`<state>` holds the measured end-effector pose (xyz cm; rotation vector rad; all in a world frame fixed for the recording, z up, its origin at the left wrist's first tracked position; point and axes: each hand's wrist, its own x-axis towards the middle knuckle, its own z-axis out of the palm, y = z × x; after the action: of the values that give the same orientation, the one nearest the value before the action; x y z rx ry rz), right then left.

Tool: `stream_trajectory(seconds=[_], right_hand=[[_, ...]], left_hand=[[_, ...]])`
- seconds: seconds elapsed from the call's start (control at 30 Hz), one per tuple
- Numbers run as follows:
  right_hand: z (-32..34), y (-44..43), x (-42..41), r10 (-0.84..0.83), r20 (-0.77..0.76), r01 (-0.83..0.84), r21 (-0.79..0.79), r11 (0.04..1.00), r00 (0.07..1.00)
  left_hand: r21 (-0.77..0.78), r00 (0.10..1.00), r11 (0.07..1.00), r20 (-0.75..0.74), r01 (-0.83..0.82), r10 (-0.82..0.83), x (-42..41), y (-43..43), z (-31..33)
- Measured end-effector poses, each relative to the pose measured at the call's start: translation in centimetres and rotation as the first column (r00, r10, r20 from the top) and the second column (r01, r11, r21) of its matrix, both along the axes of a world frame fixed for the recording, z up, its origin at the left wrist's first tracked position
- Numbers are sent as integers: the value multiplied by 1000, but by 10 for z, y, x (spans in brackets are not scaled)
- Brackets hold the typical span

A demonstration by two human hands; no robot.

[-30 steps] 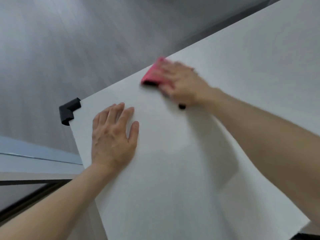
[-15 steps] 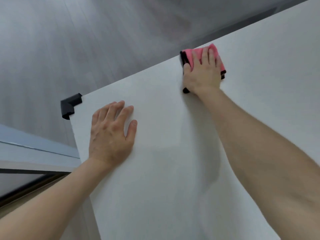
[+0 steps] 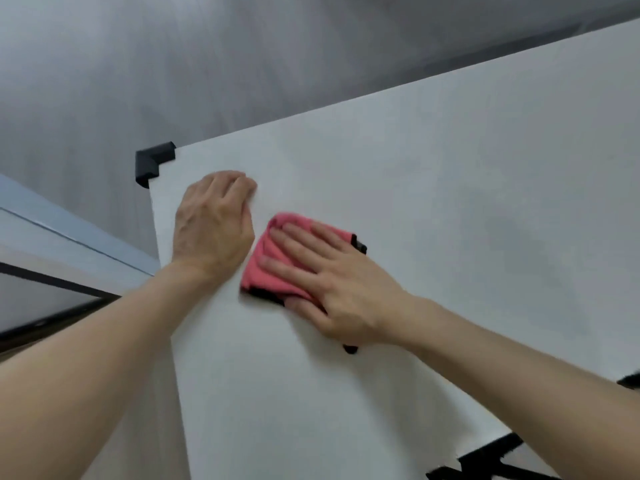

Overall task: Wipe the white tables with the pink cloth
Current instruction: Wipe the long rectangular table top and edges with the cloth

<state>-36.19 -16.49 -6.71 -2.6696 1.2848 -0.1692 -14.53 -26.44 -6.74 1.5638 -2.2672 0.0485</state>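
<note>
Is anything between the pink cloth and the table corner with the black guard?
Yes. The left hand rests on the white table between the pink cloth, pressed under the right hand, and the black corner guard. Nothing else visible lies there.

Upper left of the frame: grey floor, blurred, with faint long streaks. Left of centre: a black L-shaped corner guard, matte, with rounded ends. At the left edge, lower down: a pale grey-blue panel running diagonally, with a thin bright line along it. Just under that: black strips, meeting in a point. Lower right corner: black bars, crossing each other, partly cut by the frame. At the right edge: a small black piece, too little visible to identify.
</note>
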Motion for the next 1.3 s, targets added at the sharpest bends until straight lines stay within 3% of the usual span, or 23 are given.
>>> stream_trajectory(seconds=[0.03,0.07,0.1,0.17,0.2,0.27,0.33,0.4,0.53,0.67,0.73,0.8,0.87,0.93,0.97,1.0,1.07,1.1,1.17,1.23,1.3], right_hand=[[4,5,-22,47,-12,-47,0,999,999],[8,-6,-51,-32,-29,32,4,999,999],[13,-24,-82,-205,-75,206,11,979,976],[24,-55,-119,-557,-103,563,44,825,824],[23,-53,-111,-620,-102,628,73,775,778],[11,-2,-64,-486,-59,489,70,869,872],[0,87,-25,-144,19,143,11,990,989],[-2,141,-31,11,64,-8,-43,999,998],[-1,122,-53,-51,15,52,-100,994,999],[-8,139,-33,-94,31,96,-53,994,995],[-6,146,-70,-91,12,92,-54,994,996],[0,141,-128,-234,-29,234,-23,972,972],[0,129,-169,-515,-17,516,13,857,857],[-5,125,-142,-672,34,672,15,741,740],[-8,128,-113,-646,94,650,-12,760,757],[-9,138,-81,-540,122,547,-27,837,833],[-7,168,-40,-250,57,251,-17,968,967],[-3,178,-48,-151,12,152,-26,988,988],[-1,182,-100,-174,2,174,-51,983,985],[-3,178,-166,-470,-42,468,-39,883,882],[0,168,-201,-789,-28,787,-43,615,614]], left_hand=[[3,999,999,-14,-37,37,0,6,1],[10,997,997,-32,-71,72,-1,14,4],[13,994,995,-46,-99,100,-1,24,6],[5,988,990,-59,-142,142,-6,53,10],[-1,984,986,-70,-165,165,-11,70,12],[-2,972,978,-112,-209,207,-25,107,15],[-28,958,968,-158,-249,241,-39,144,18],[-40,946,958,-175,-284,273,-51,175,17],[25,946,961,-169,-275,275,-78,210,-5],[49,957,968,-146,-247,251,-78,213,-20],[51,957,968,-147,-246,251,-76,213,-20],[42,964,974,-138,-225,228,-78,212,-19],[41,968,973,-101,-229,232,-81,214,-21],[21,967,969,-75,-245,245,-77,213,-24],[16,967,970,-83,-241,242,-76,212,-24],[21,967,971,-90,-239,240,-77,211,-24],[27,964,968,-86,-249,251,-79,211,-23],[28,964,968,-86,-249,251,-79,212,-23],[36,965,970,-93,-241,243,-80,212,-23],[52,967,971,-93,-232,236,-82,214,-22],[69,974,976,-76,-209,214,-83,213,-21]])
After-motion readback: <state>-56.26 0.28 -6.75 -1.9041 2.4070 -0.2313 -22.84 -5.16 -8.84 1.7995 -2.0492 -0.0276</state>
